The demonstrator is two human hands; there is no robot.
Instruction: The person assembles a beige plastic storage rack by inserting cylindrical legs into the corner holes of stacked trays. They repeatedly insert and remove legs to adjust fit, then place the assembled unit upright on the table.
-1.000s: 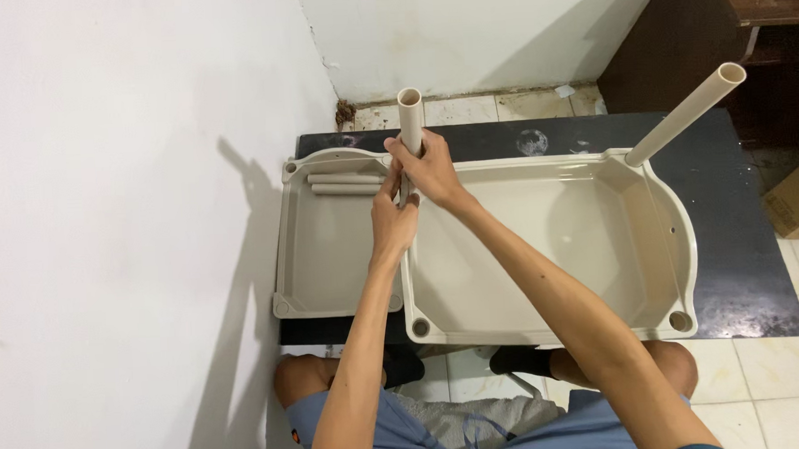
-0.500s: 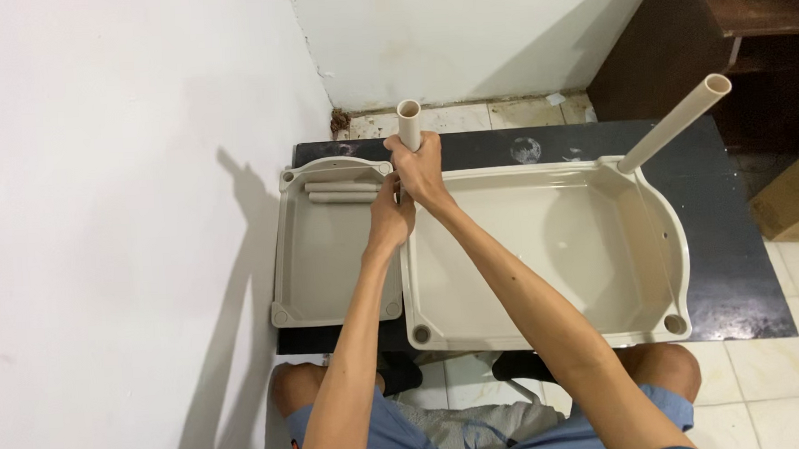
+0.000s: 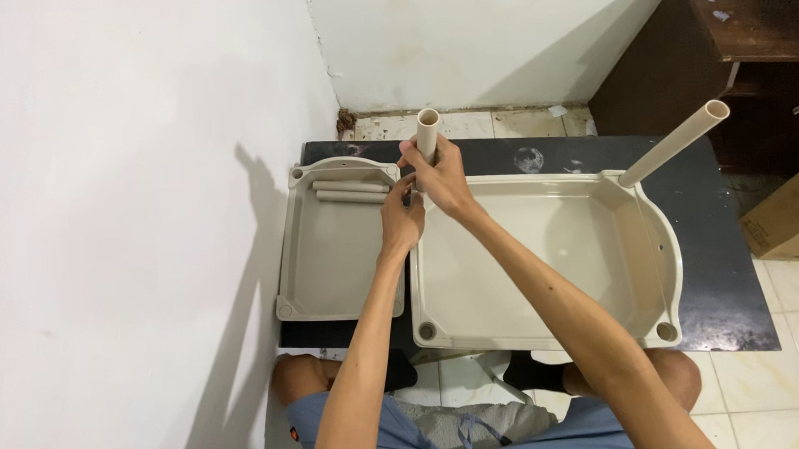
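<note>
Tube [image 3: 428, 129] upright | right hand [image 3: 441, 180] wrapped around it | left hand [image 3: 401, 219] gripping lower

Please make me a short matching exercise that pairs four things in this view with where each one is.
Things:
1. upright tube
2. slanted tube
3. two loose tubes
4. cardboard box

Places:
A. lying in the smaller tray
B. on the tiled floor, at the right edge of the view
C. gripped by the right hand, with the left hand lower on it
D. standing in the far right corner of the larger tray

Pairs: 1-C, 2-D, 3-A, 4-B
</note>
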